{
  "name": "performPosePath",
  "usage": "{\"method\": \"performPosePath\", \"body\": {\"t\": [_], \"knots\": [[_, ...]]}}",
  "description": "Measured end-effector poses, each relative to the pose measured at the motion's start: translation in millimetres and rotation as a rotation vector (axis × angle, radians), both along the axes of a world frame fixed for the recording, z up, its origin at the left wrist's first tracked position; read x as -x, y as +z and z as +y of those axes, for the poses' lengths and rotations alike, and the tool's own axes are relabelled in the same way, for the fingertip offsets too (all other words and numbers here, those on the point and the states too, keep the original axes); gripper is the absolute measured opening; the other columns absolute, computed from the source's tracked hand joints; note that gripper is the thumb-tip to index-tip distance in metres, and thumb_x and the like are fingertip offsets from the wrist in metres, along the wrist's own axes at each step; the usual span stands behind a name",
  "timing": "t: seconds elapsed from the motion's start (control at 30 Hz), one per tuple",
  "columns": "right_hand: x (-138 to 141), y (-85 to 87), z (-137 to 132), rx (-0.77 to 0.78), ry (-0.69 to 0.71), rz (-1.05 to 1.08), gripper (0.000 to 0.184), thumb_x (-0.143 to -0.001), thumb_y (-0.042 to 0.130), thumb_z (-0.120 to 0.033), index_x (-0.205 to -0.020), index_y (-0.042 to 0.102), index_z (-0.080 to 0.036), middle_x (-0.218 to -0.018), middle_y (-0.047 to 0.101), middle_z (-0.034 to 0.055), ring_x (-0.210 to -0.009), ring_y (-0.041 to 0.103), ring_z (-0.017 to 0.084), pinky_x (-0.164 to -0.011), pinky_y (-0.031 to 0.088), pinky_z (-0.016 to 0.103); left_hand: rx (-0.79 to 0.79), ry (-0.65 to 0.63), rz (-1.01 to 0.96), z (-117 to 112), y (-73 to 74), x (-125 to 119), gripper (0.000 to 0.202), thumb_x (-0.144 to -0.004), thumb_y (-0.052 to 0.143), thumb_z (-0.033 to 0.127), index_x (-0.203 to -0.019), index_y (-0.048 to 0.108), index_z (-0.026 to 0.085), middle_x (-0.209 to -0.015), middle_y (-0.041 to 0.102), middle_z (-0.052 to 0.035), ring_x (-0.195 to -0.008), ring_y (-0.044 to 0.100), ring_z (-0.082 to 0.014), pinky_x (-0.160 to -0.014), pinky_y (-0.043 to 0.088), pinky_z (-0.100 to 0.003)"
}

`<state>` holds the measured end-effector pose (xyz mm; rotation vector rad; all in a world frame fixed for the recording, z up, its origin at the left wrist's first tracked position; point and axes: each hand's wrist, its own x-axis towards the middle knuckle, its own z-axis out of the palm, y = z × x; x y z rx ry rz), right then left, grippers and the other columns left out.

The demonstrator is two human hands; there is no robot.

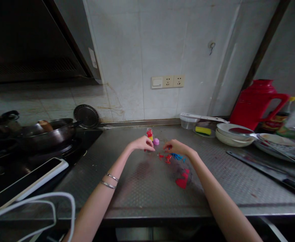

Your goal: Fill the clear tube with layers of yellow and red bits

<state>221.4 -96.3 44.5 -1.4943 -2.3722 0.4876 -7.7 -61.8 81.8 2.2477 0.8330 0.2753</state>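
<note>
Above the steel counter, my left hand point(144, 144) has its fingers pressed together and pointing right; anything in them is too small to make out. My right hand point(177, 147) faces it with curled fingers, and what it pinches, if anything, is hidden. Behind my left hand stands a small clear bottle point(149, 132) with red and yellow showing in it. A pink cap-like piece point(156, 141) sits beside the bottle. Small red pieces point(168, 158) lie loose between my hands. A pile of small blue pieces point(178, 157) is under my right hand. Nearer me rests a red-and-clear plastic bag point(183, 180).
At left, a pan point(49, 134) sits on the stove, with a white-edged device point(30, 181) and white cable point(73, 208) nearer. To the right are stacked bowls point(234, 141), a yellow sponge point(203, 130), a long knife point(265, 171) and a red thermos point(254, 102).
</note>
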Motion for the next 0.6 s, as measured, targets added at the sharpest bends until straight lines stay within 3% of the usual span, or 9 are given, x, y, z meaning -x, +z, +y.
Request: {"method": "performPosePath", "body": {"t": [0.13, 0.27, 0.6], "knots": [[-6, 2.7, -2, 0.116, 0.005, -0.046, 0.036, -0.059, 0.051, -0.013, -0.091, 0.068, -0.017, -0.075, 0.067, 0.0011, -0.067, 0.057, 0.013, -0.057, 0.04, 0.018, -0.187, -0.033, 0.11, -9, -23.9, -28, 0.031, -0.063, 0.065, 0.031, -0.088, 0.064, 0.012, -0.063, 0.057, 0.0, -0.056, 0.049, -0.0095, -0.052, 0.033, -0.02], [-5, 8.9, -8, 0.156, -0.026, -0.065, 0.034, -0.06, 0.056, -0.019, -0.091, 0.068, -0.019, -0.085, 0.068, 0.0012, -0.074, 0.058, 0.015, -0.061, 0.04, 0.018, -0.304, 0.006, 0.16, -12, -41.0, -37, 0.038, -0.064, 0.065, 0.037, -0.094, 0.063, 0.013, -0.07, 0.06, -0.0023, -0.061, 0.051, -0.0118, -0.053, 0.034, -0.021], [17, 20.4, -23, 0.223, -0.029, -0.265, 0.038, -0.056, 0.06, -0.014, -0.093, 0.065, -0.019, -0.081, 0.065, 0.0018, -0.066, 0.055, 0.013, -0.05, 0.034, 0.018, -0.343, -0.094, 0.165, -10, -54.3, -43, 0.019, -0.072, 0.054, 0.023, -0.084, 0.067, 0.017, -0.078, 0.067, -0.0034, -0.065, 0.056, -0.0111, -0.056, 0.038, -0.019]]}}
